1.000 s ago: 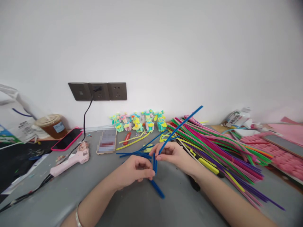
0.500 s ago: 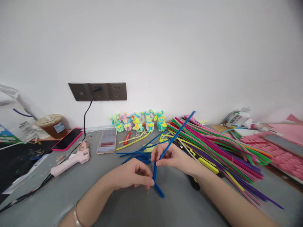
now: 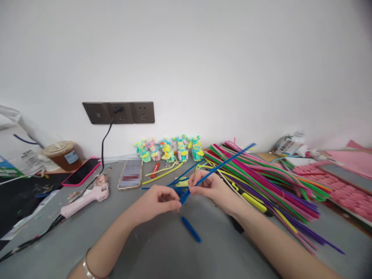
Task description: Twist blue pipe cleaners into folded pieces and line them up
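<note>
Between my hands runs a blue pipe cleaner (image 3: 226, 159), slanting up to the right. My right hand (image 3: 207, 186) pinches it partway along, thumb against fingers. The fingers of my left hand (image 3: 162, 201) are closed at its lower end, which looks doubled over. A short blue pipe cleaner piece (image 3: 191, 229) lies on the grey table just below my hands. More blue pipe cleaners (image 3: 183, 176) lie behind them, partly hidden. To the right, beside my forearm, rest yellow-and-black pliers (image 3: 253, 202), partly covered.
A large bundle of coloured pipe cleaners (image 3: 261, 174) covers the right side. Small pastel figures (image 3: 181, 149) line the wall. At left are a pink glue gun (image 3: 84, 201) with its cord, a pink-cased phone (image 3: 82, 172), another phone (image 3: 130, 174) and a drink cup (image 3: 62, 155).
Both hands have risen slightly, the left also moving left. The held pipe cleaner now leans further right. The short blue piece now shows apart from my hands on the table.
</note>
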